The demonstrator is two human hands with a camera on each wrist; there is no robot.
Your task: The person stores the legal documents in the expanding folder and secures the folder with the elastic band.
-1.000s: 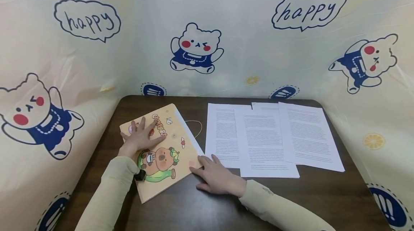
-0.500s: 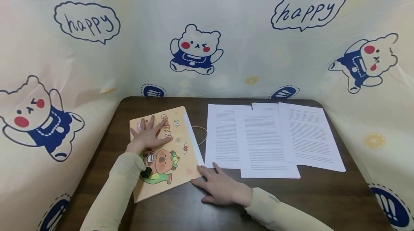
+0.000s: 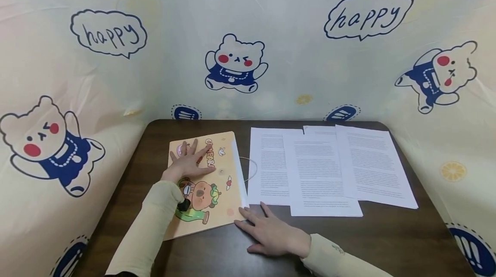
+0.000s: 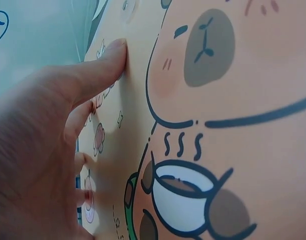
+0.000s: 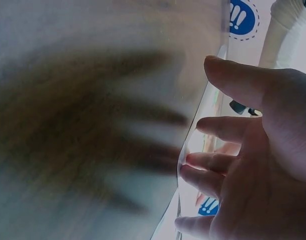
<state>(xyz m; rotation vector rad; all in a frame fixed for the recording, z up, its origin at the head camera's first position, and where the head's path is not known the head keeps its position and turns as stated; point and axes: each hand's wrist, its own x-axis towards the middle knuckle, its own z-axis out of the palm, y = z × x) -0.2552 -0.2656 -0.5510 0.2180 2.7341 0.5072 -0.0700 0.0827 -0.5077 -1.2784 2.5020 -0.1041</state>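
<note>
A tan cardboard folder [image 3: 232, 197] with a cartoon capybara on its cover lies slightly tilted on the left half of the table. My left hand [image 3: 187, 166] rests on its upper left part, fingers spread. In the left wrist view the thumb of that hand [image 4: 40, 112] lies against the cover beside the printed animal and cup. At the folder's lower right corner, my right hand [image 3: 275, 234] has its fingers extended, fingertips right at the edge. The right wrist view shows this hand [image 5: 257, 145] with straight fingers at the glossy table surface [image 5: 93, 30].
Several printed sheets [image 3: 315, 173] overlap on the right half of the dark table [image 3: 217, 253]. A thin string loop [image 3: 256, 168] sticks out from the folder's right side and reaches over the leftmost sheet. A patterned cloth [image 3: 290, 61] encloses the back and sides.
The folder has turned clockwise and slid right under my left hand, bringing its string over the papers. My right hand has shifted slightly right and nearer, staying by the folder's corner.
</note>
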